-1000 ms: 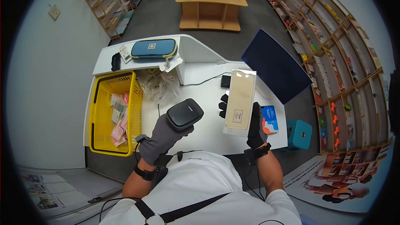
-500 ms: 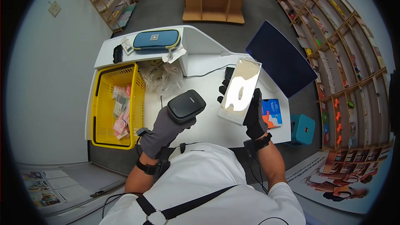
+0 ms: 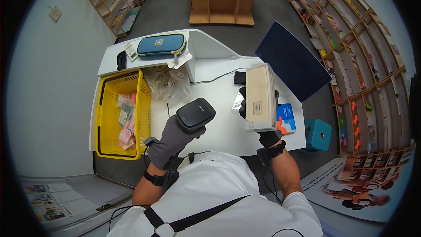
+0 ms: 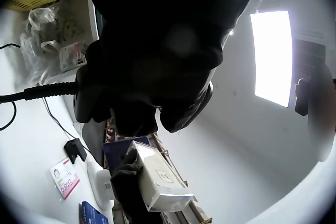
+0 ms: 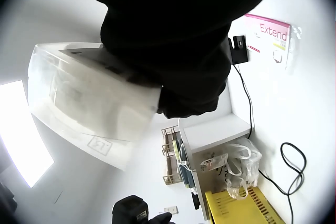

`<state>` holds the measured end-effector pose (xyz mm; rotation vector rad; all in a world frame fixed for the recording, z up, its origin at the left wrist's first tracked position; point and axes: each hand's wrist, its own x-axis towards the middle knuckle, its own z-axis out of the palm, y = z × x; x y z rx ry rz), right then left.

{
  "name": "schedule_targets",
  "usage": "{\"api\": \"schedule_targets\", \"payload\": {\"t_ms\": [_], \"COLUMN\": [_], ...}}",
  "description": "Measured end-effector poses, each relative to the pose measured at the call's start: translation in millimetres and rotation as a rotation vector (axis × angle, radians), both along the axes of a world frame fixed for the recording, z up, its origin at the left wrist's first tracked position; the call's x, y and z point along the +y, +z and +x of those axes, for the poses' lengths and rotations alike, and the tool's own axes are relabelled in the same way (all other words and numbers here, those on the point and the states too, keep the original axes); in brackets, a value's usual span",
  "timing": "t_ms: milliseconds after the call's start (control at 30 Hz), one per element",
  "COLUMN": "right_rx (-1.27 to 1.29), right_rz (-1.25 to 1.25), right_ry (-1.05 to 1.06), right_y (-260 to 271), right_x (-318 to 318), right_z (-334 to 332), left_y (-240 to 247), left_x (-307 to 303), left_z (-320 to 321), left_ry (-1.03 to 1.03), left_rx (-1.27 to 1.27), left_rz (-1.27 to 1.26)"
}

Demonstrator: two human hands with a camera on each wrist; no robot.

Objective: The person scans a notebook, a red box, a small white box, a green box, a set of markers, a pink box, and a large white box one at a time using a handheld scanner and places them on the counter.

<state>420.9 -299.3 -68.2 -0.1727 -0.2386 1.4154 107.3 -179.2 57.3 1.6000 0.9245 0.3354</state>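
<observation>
In the head view my left hand, in a grey glove, grips a black handheld barcode scanner above the desk, its rounded head toward the middle. My right hand, in a black glove, holds a long box with clear plastic casing and a beige inside bearing a small label. Its fingers wrap the box from beneath and are partly hidden by it. The left wrist view shows the box tilted in the right hand. Seen from the right wrist, the box's clear end juts out past the dark glove.
A yellow basket with pink packets stands at left, beside a plastic bag. On the raised ledge lies a blue case. At right are a monitor, a blue-and-orange box and a flat pink-and-white package.
The box in my right hand has tipped, lost its bright glare and turned upright, showing its side. It shifted slightly right, uncovering the flat package. My left hand keeps the scanner nearly in place.
</observation>
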Motion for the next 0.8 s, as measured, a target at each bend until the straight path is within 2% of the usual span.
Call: {"api": "schedule_targets", "payload": {"t_ms": [67,233,333,500,600,767,800], "right_rx": [0.084,0.036,-0.039,-0.056,-0.377,-0.500,-0.351], "right_rz": [0.057,0.200,-0.174,0.015,-0.436,-0.326,-0.323], "right_ry": [0.048,0.025,-0.204,-0.100,-0.240,-0.285,-0.253], "right_y": [1.1,1.7,60.6,59.9,31.4,6.4,4.7], "right_x": [2.7,14.4,11.2,4.2,2.0,13.3,10.5], "right_z": [2.0,-5.0,-28.8,-18.1,-5.4,-4.3,-2.4], "left_y": [0.3,-4.8,-4.3,-2.1,-2.8,-3.2,-3.0], "left_x": [0.2,-0.7,0.2,1.5,0.1,1.1,1.4], "left_z": [-0.2,-0.3,-1.7,-3.0,-4.5,-6.7,-7.5], "left_ry": [0.002,0.009,0.007,-0.002,0.008,0.033,0.036], "left_rx": [-0.005,-0.072,-0.073,-0.014,-0.031,-0.061,-0.052], "left_rz": [0.002,0.021,0.024,-0.002,-0.009,0.002,0.008]}}
